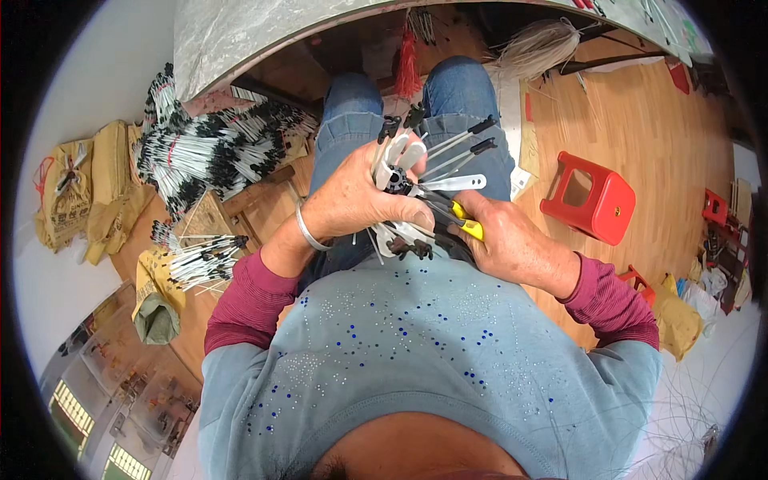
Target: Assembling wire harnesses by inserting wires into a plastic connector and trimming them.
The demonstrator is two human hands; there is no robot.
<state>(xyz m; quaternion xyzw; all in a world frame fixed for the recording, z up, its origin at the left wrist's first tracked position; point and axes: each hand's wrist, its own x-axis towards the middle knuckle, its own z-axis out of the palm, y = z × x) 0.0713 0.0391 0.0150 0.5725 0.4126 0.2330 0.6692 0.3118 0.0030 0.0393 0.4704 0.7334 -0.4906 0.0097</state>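
- Bright, soft light fills the room, and the wood floor (656,136) looks pale.
- Barred panes (73,409) glow at lower left.
- Deep shadow lies beneath the bench (240,36).
- The left hand (352,192) and right hand (514,244) look fairly sharp.
- Fisheye distortion bows the bench's edge; details soften toward the black, rounded rim.

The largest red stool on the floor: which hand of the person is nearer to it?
Right. The right hand, gripping a yellow-and-black tool, is left of the red stool; the left hand, holding a white-and-black assembly, is farther left.
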